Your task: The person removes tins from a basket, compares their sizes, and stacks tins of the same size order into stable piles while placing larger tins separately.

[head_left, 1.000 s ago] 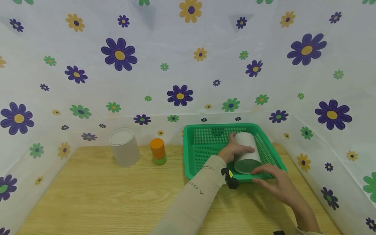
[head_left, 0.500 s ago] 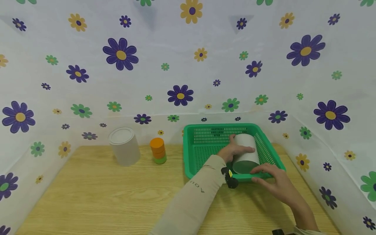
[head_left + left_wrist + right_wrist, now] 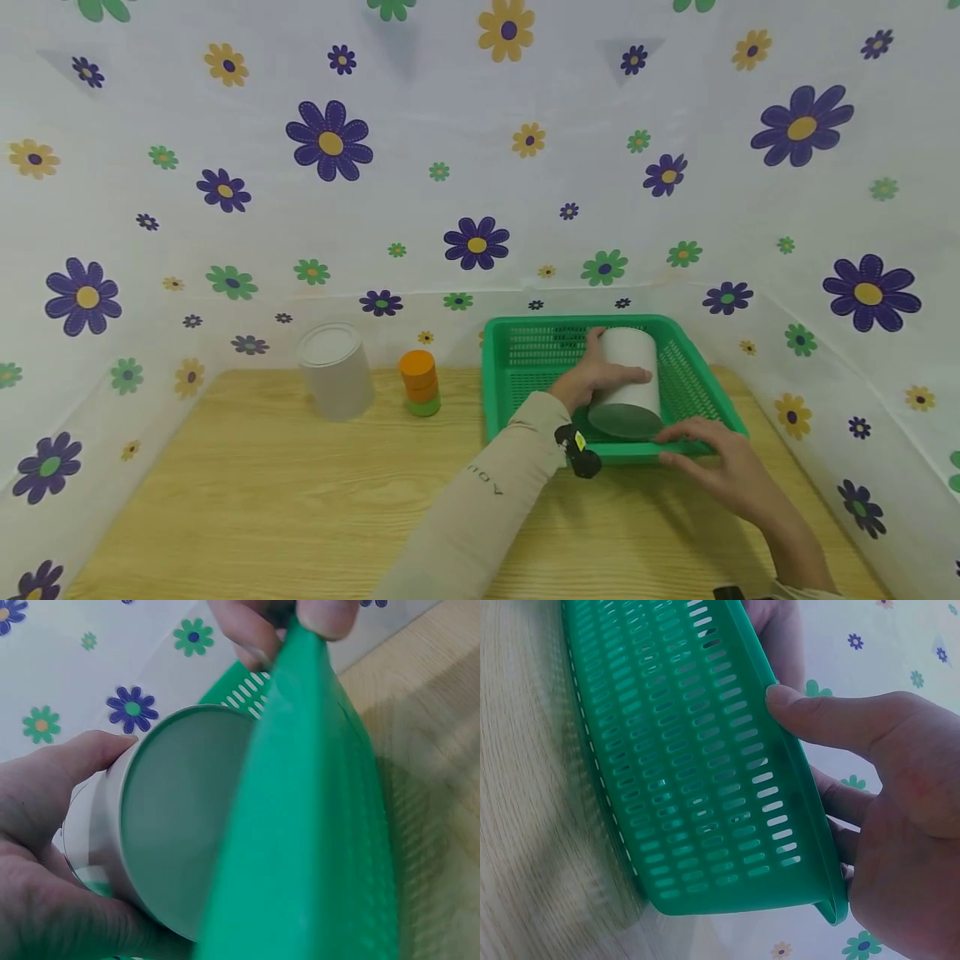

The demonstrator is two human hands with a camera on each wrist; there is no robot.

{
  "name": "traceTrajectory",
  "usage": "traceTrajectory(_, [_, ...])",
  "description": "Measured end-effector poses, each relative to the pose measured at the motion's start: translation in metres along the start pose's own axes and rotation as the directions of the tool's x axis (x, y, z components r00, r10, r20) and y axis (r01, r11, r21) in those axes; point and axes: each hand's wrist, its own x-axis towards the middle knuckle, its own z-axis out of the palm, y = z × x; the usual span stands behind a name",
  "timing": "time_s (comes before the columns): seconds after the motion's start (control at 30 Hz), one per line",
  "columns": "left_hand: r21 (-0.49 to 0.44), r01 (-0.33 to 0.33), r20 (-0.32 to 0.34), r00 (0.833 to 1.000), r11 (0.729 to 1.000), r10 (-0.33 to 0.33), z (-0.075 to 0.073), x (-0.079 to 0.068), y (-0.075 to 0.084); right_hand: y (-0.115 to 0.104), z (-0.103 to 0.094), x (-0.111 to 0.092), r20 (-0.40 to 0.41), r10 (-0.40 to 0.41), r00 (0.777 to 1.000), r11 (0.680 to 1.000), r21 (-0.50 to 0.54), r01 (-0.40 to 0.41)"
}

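A white cylindrical can (image 3: 628,354) is tilted inside the green plastic basket (image 3: 510,329), its flat greyish end (image 3: 184,817) facing me. My left hand (image 3: 596,375) grips the can from its left side, the thumb along one side and fingers round the other, as the left wrist view shows. At the basket's near right rim is my right hand (image 3: 727,471). In the right wrist view its thumb lies on the outer side of the rim and the fingers go over to the inside, pinching it. Whether the can touches the basket floor is hidden.
A second white can (image 3: 335,375) with a lid stands upright at the back left of the wooden table (image 3: 300,500). Beside it stands a small orange and green stack (image 3: 420,383). A flower-printed sheet (image 3: 420,200) encloses the back and sides.
The head view has turned slightly left. Relative to the basket, the can has shifted a little left and up with my left hand. My right hand stays on the rim.
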Motion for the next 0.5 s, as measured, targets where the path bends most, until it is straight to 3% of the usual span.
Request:
traceTrajectory(0.23, [-0.025,-0.123,0.007,0.992,0.992,0.123,-0.014,-0.016,0.009,0.000,0.000,-0.004,0.005,0.012,1.000,1.000,0.019,-0.012])
traceTrajectory(0.5, [-0.025,-0.294,-0.020,0.956,0.956,0.293,-0.036,-0.028,0.012,-0.002,0.000,0.000,0.014,0.026,1.000,1.000,0.010,-0.026])
